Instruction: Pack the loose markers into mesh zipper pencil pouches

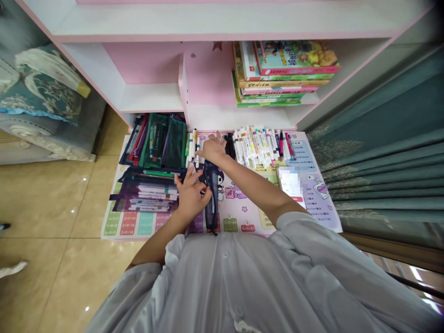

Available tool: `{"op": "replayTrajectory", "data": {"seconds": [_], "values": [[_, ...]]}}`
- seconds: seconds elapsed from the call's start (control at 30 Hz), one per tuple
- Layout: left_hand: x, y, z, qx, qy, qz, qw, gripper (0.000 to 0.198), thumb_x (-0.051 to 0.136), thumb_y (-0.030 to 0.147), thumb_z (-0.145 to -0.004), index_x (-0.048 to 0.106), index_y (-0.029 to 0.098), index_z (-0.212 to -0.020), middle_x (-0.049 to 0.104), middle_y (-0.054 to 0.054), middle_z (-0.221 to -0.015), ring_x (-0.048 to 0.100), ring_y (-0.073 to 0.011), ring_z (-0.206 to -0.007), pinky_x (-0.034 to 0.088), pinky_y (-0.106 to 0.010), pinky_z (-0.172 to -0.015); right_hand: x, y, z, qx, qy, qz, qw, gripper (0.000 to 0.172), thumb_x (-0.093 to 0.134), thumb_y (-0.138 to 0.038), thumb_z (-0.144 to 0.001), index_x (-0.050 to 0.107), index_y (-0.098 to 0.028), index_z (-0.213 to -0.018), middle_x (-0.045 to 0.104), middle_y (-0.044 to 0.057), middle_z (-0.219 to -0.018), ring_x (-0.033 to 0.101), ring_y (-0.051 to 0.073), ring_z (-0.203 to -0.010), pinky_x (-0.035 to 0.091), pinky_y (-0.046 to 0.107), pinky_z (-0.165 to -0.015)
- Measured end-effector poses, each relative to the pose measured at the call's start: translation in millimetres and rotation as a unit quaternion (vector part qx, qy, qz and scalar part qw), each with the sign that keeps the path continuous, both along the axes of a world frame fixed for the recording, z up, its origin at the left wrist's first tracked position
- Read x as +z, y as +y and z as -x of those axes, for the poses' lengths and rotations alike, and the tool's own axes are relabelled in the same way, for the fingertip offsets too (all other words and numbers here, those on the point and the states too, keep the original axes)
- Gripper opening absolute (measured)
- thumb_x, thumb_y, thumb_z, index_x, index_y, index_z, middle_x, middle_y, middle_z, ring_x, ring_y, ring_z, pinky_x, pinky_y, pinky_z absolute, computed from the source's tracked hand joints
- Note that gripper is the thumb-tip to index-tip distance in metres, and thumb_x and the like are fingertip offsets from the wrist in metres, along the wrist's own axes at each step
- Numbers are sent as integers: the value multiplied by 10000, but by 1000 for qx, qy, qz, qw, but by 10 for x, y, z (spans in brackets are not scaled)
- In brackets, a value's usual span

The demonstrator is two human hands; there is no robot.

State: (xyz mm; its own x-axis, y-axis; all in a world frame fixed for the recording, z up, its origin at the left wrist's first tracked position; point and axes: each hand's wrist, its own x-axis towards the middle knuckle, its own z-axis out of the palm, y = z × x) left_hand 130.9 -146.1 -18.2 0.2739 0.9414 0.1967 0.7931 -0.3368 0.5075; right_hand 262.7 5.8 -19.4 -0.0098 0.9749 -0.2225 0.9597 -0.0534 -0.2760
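Note:
A narrow dark navy pencil case [211,196] with a mesh or clear front lies lengthwise in front of me on the printed mat. My left hand [192,194] is at its left side, thumb and index finger closed on its edge, the other fingers spread. My right hand [212,148] reaches past the case's far end with fingers apart. One of its digits touches or nearly touches a white marker [197,155] in a small group of white and green-capped markers [191,145]. Black pens [229,145] lie just right of this hand.
A heap of white markers [255,144] lies at the right, with purple and pink pens [286,145] beside it. Filled mesh pouches [156,141] and a purple pouch [149,192] are at the left. A phone [291,182] lies right. Books [284,83] fill part of the shelf [222,115].

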Motion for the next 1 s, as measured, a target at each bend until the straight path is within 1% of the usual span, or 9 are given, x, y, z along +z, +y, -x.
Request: {"op": "replayTrajectory", "data": {"seconds": [0.13, 0.33, 0.4, 0.53, 0.63, 0.73, 0.83, 0.9, 1.0], "values": [[1, 0, 0, -2, -1, 5, 1000, 189, 631, 228, -787, 637, 207, -599, 688, -45, -1282, 456, -344, -1406, 132, -734, -1152, -37, -9, 43, -3, -2, 0, 1000, 590, 630, -513, -865, 635, -108, -1294, 387, 197, -1567, 78, 452, -1525, 223, 706, -1149], [0, 7, 0, 2, -6, 3, 1000, 193, 630, 234, -788, 643, 211, -597, 689, -44, -1276, 464, -345, -1399, 113, -721, -1167, -65, 9, 63, -16, -17, 17, 1000, 651, 651, -479, -827, 588, -98, -1351, 386, 204, -1564, 72, 451, -1526, 204, 715, -1152], [-1, 7, -1, 3, -6, 4, 1000, 190, 628, 233, -785, 646, 213, -598, 689, -41, -1277, 460, -345, -1402, 106, -716, -1174, -75, 19, 49, -18, -17, 15, 1000, 637, 649, -464, -821, 597, -101, -1343, 388, 198, -1565, 80, 453, -1524, 213, 712, -1149], [3, 3, -4, 6, -9, 2, 1000, 187, 626, 234, -786, 646, 214, -601, 689, -34, -1284, 457, -339, -1407, 102, -711, -1177, -18, 15, -25, -29, 5, -19, 999, 506, 641, -419, -809, 690, -109, -1207, 386, 170, -1574, 96, 445, -1525, 230, 693, -1152], [1, 1, -6, 9, -12, 2, 1000, 191, 626, 234, -789, 642, 217, -599, 688, -31, -1290, 455, -333, -1410, 96, -706, -1179, 139, -64, -107, -63, 47, -84, 993, 350, 603, -406, -834, 760, -140, -1000, 408, 131, -1565, 114, 425, -1528, 228, 681, -1154], [-15, 3, -8, 9, -10, -5, 1000, 202, 621, 242, -797, 635, 220, -596, 691, -28, -1285, 458, -332, -1409, 102, -710, -1176, 344, -261, -192, -86, 101, -151, 980, 289, 587, -394, -848, 759, -162, -831, 447, 108, -1537, 148, 405, -1526, 245, 657, -1153], [-28, 4, -13, 11, -4, -13, 1000, 206, 618, 248, -802, 632, 222, -598, 691, -28, -1284, 462, -333, -1406, 109, -703, -1179, 498, -572, -265, -91, 142, -188, 967, 210, 622, -350, -815, 731, -182, -751, 480, 89, -1512, 178, 387, -1523, 253, 632, -1163], [-24, 1, -20, 12, -2, -17, 1000, 208, 615, 247, -802, 630, 220, -597, 690, -25, -1283, 460, -336, -1408, 113, -699, -1179, 540, -814, -305, -82, 161, -195, 964, 167, 642, -323, -790, 711, -195, -709, 494, 73, -1505, 198, 375, -1521, 264, 610, -1171], [-3, -4, -34, 15, -1, -16, 1000, 207, 609, 239, -800, 626, 216, -595, 693, -28, -1274, 449, -342, -1416, 121, -695, -1176, 512, -1169, -347, -69, 181, -186, 963, 159, 649, -311, -780, 689, -213, -661, 511, 59, -1497, 215, 373, -1520, 306, 614, -1148]]}}
